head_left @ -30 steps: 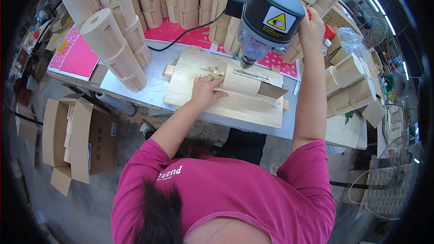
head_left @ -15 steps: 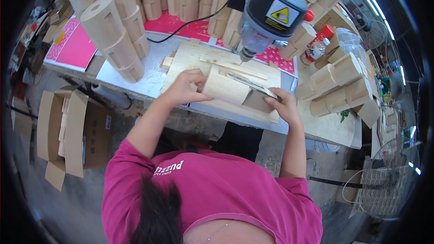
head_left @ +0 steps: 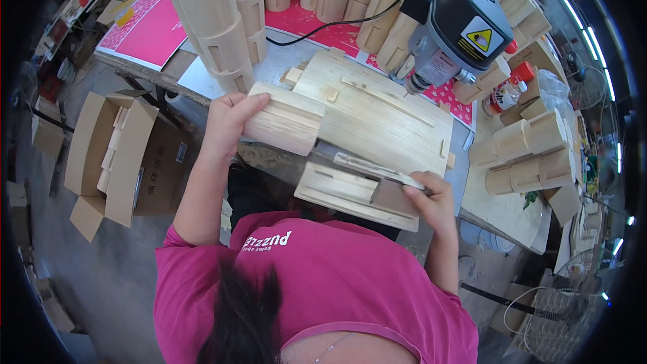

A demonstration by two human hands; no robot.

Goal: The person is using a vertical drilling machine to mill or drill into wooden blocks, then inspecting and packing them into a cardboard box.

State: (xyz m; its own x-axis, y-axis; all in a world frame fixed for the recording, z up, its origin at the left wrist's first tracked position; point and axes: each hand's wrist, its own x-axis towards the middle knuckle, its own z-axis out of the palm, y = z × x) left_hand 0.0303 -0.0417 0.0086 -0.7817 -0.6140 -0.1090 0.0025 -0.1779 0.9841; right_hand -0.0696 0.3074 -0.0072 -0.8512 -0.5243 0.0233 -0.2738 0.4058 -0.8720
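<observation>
My left hand [head_left: 229, 121] grips the end of a pale wooden cylinder [head_left: 286, 121], thumb over the top, at the left front of the wooden board [head_left: 384, 98]. Closed around one end of a wooden jig [head_left: 350, 197], my right hand [head_left: 435, 197] holds it near my body, past the board's front edge. A slotted metal strip [head_left: 377, 170] lies along the jig's top, and a grey-brown rounded piece [head_left: 393, 195] sits at its right end. Cylinder and jig are apart. Behind the board stands a small drill press [head_left: 465, 23], its chuck above the board's far edge.
Stacked wooden cylinders [head_left: 216, 20] stand at the back left, with more lying at the right [head_left: 526, 145]. A black cable [head_left: 330, 25] runs to the drill press. An open cardboard box [head_left: 162, 175] with wooden pieces is at the lower left. A red-capped bottle [head_left: 505, 94] stands right.
The cylinder has come out of the jig; my left hand has drawn it left. My right hand has brought the jig off the board toward my body. The view has shifted.
</observation>
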